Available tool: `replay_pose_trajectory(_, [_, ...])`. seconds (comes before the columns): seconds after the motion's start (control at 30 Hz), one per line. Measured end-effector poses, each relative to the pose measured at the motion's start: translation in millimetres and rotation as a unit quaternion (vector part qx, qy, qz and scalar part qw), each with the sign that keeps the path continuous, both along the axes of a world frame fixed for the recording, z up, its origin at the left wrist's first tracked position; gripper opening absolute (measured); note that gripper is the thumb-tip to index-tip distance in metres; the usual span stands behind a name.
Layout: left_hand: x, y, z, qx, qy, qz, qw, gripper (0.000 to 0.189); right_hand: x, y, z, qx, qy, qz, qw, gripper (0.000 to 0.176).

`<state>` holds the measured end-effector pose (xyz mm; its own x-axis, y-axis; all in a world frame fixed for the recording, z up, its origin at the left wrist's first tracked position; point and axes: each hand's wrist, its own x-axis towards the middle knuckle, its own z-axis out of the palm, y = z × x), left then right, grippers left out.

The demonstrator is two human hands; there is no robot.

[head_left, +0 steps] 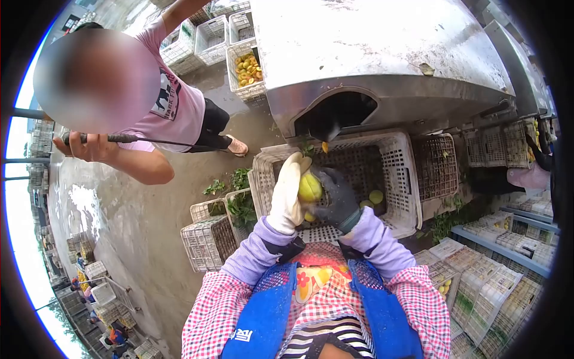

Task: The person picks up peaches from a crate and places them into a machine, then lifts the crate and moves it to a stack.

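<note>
A yellow-green fruit (pixel 310 188) is held between my two gloved hands, above a large white plastic crate (pixel 402 157). My left hand (pixel 288 190), in a white glove, presses against the fruit's left side. On its right side my right hand (pixel 336 194), in a dark glove, curls round it. Part of another yellow fruit (pixel 309 216) shows just below, between the hands; whether a hand touches it I cannot tell. Inside the crate, to the right of my dark glove, lie a green fruit (pixel 375 197) and a second one beside it.
A metal machine (pixel 382 54) with a dark opening stands beyond the crate. Another person (pixel 179 107) stands at the left, holding a thin black rod. A crate of cut fruit (pixel 246 69) is behind. Small crates (pixel 206 244) with leaves sit left; stacked crates (pixel 478 281) fill the right.
</note>
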<state>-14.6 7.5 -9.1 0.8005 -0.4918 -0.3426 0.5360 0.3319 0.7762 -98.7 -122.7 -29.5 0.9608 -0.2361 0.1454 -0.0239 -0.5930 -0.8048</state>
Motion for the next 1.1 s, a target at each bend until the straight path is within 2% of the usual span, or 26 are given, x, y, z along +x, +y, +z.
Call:
replay_pose_trajectory(0.07, [-2.1,-1.8,-9.8,-0.017,0.051,-0.016,0.998,0.057,-2.5,-0.7,-8.4,-0.031,-0.018,-0.01,0.999,0.091])
replay_pose_trajectory(0.13, [-0.9,1.5,-6.0,-0.06,0.106,-0.07,0.99,0.057,2.4,1.5,-9.4,-0.008,-0.058,-0.049,0.997,0.092])
replay_pose_trajectory(0.17, [0.4,0.9,-1.3,-0.033,0.038,-0.076,0.996,0.057,5.2,1.8,-9.3,0.003,-0.078,-0.069,0.995,0.092])
replay_pose_trajectory(0.23, [5.2,-4.0,10.9,0.019,-0.099,-0.085,0.991,0.058,11.7,-1.0,2.0,-0.041,-0.089,-0.093,0.991,0.089])
replay_pose_trajectory(0.27, [6.6,-10.9,1.7,-0.007,-0.092,-0.07,0.993,0.06,14.6,-2.8,7.3,-0.062,-0.093,-0.104,0.988,0.088])
replay_pose_trajectory(0.37, [14.4,-2.9,-13.7,0.005,-0.068,-0.014,0.998,0.062,46.1,-30.2,11.9,-0.241,-0.149,-0.126,0.951,0.075])
replay_pose_trajectory(0.4, [13.5,4.8,-2.8,0.059,-0.051,-0.006,0.997,0.064,57.9,-37.8,14.9,-0.249,-0.134,-0.13,0.95,0.074])
replay_pose_trajectory(0.5, [7.1,34.9,-46.0,0.131,0.02,0.041,0.99,0.059,101.2,-63.3,-38.9,-0.269,-0.094,-0.154,0.946,0.06])
replay_pose_trajectory(0.57, [3.8,44.2,-84.1,0.176,0.06,0.081,0.979,0.055,129.6,-72.8,-35.7,-0.156,-0.038,-0.148,0.976,0.054])
replay_pose_trajectory(0.6, [-4.0,53.2,-110.1,0.205,0.086,0.099,0.97,0.054,144.4,-72.2,-48.5,-0.018,-0.083,-0.17,0.982,0.053])
replay_pose_trajectory(0.63, [-11.4,63.0,-149.5,0.196,0.056,0.112,0.972,0.048,159.1,-69.3,-65.0,0.12,-0.125,-0.197,0.965,0.052])
replay_pose_trajectory(0.7, [-23.1,62.3,-166.3,0.166,0.028,0.103,0.98,0.054,150.5,-66.7,-62.4,0.149,-0.144,-0.207,0.956,0.054])
replay_pose_trajectory(0.73, [-16.3,62.7,-167.7,0.371,-0.013,-0.004,0.929,0.065,135.6,-72.1,-22.4,0.042,-0.117,-0.186,0.975,0.056])
replay_pose_trajectory(0.77, [-24.0,62.0,-238.0,0.495,-0.032,0.003,0.869,0.082,118.9,-77.1,-3.0,-0.067,-0.089,-0.163,0.98,0.058])
replay_pose_trajectory(0.8, [-21.9,48.6,-233.5,0.543,0.027,-0.061,0.837,0.086,95.0,-83.8,-8.7,-0.058,-0.099,-0.133,0.984,0.055])
replay_pose_trajectory(0.83, [-22.7,34.8,-226.1,0.584,0.084,-0.126,0.798,0.091,67.7,-93.7,-26.0,-0.162,-0.076,-0.125,0.976,0.053])
replay_pose_trajectory(0.9, [-41.7,27.8,-271.4,0.656,-0.045,-0.15,0.738,0.1,13.2,-111.9,-93.8,-0.363,-0.03,-0.093,0.926,0.049])
replay_pose_trajectory(0.93, [-50.7,28.7,-293.7,0.652,-0.064,-0.16,0.738,0.099,-8.6,-116.3,-136.0,-0.232,0.179,-0.081,0.953,0.05])
replay_pose_trajectory(0.97, [-55.0,24.2,-299.2,0.678,-0.08,-0.169,0.711,0.097,-30.2,-120.8,-177.7,-0.137,0.392,-0.087,0.905,0.05])
replay_pose_trajectory(1.0, [-55.6,17.6,-303.2,0.702,-0.098,-0.178,0.682,0.095,-46.9,-117.9,-203.0,-0.092,0.493,-0.074,0.862,0.052])
replay_pose_trajectory(1.03, [-56.5,12.6,-309.1,0.725,-0.117,-0.184,0.653,0.093,-58.9,-108.7,-219.4,-0.09,0.507,-0.045,0.856,0.053])
replay_pose_trajectory(1.1, [-57.4,14.1,-323.5,0.711,-0.184,-0.145,0.662,0.081,-66.1,-88.1,-238.4,-0.089,0.516,0.014,0.852,0.055])
